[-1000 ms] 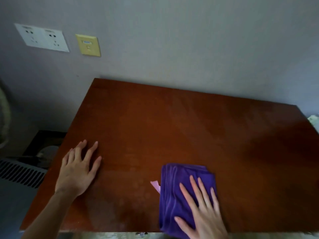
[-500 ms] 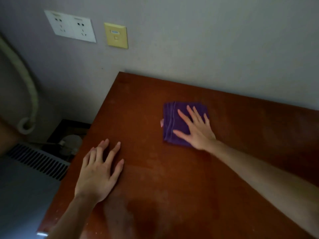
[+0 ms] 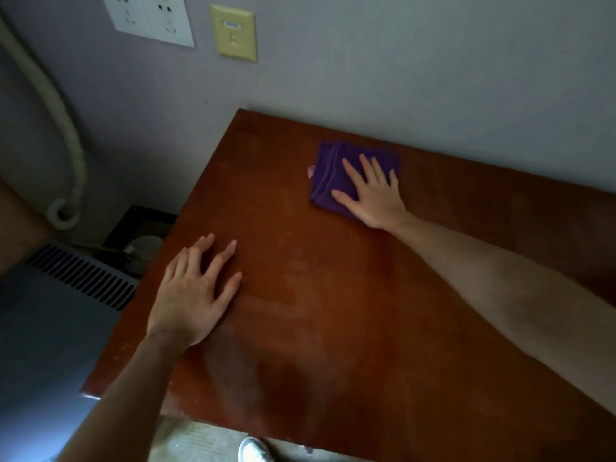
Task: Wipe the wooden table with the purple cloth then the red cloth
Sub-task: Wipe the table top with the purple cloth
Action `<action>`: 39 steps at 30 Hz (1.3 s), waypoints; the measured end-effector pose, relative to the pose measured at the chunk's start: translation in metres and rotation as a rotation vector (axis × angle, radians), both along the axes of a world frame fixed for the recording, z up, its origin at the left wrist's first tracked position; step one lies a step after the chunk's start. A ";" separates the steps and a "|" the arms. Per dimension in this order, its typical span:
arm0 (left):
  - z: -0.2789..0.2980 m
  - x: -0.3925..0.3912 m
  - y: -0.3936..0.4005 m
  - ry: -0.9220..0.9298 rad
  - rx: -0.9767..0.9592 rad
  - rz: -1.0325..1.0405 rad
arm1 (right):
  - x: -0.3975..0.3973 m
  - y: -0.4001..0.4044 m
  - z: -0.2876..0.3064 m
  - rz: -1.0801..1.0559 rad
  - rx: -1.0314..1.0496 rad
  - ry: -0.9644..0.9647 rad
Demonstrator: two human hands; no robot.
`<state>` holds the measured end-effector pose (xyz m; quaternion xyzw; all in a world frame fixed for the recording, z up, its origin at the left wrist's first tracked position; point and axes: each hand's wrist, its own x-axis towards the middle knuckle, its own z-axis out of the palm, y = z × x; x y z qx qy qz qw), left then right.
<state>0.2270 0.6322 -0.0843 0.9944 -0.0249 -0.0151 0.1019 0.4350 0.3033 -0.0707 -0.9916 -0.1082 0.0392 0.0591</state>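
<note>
The folded purple cloth (image 3: 328,175) lies flat on the reddish-brown wooden table (image 3: 333,295), near the far edge by the wall. My right hand (image 3: 371,195) presses down on the cloth with fingers spread, arm stretched across the table. My left hand (image 3: 196,291) rests flat on the table near its left edge, fingers apart, holding nothing. No red cloth is in view.
A grey wall runs behind the table with white sockets (image 3: 150,18) and a yellow wall plate (image 3: 235,33). A pale hose (image 3: 66,135) hangs at the left above a grey vented unit (image 3: 76,278). A shoe (image 3: 255,450) shows below the table's near edge.
My right hand has pushed the purple cloth from the table's near edge out to the far edge by the wall. The left hand has stayed planted; the view has shifted left and down.
</note>
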 end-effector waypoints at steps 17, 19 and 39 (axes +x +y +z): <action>0.007 0.000 -0.003 0.060 -0.019 0.059 | -0.376 -0.129 -0.015 -0.115 -0.123 -0.003; 0.006 0.000 -0.003 0.061 -0.006 0.055 | -0.364 -0.130 -0.014 -0.091 -0.141 -0.004; 0.001 0.002 -0.003 -0.015 0.008 0.026 | 0.119 0.081 -0.008 0.082 0.023 -0.003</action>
